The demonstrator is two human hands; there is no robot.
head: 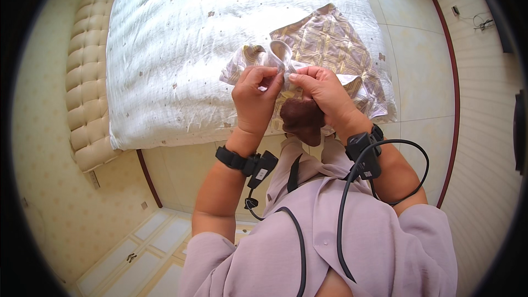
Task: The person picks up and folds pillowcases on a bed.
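A quilted plaid garment (pixel 330 41) in mauve and yellow lies over the near right part of the bed, its pale collar edge raised towards me. My left hand (pixel 258 90) pinches one side of the collar between thumb and fingers. With thumb and fingertips, my right hand (pixel 321 88) grips the other side beside a small round fastener (pixel 287 74). The two hands are close together with the fabric looped between them. A dark brown cloth (pixel 303 119) hangs below my right hand; whether its fingers hold it, I cannot tell. Part of the garment is hidden under both hands.
The bed (pixel 177 70) has a white patterned cover and a tufted beige headboard (pixel 93 78) on the left. Tiled floor (pixel 425 70) runs along the right. White cabinets (pixel 136 255) stand at lower left. Black cables (pixel 299 231) run from devices strapped to both my wrists.
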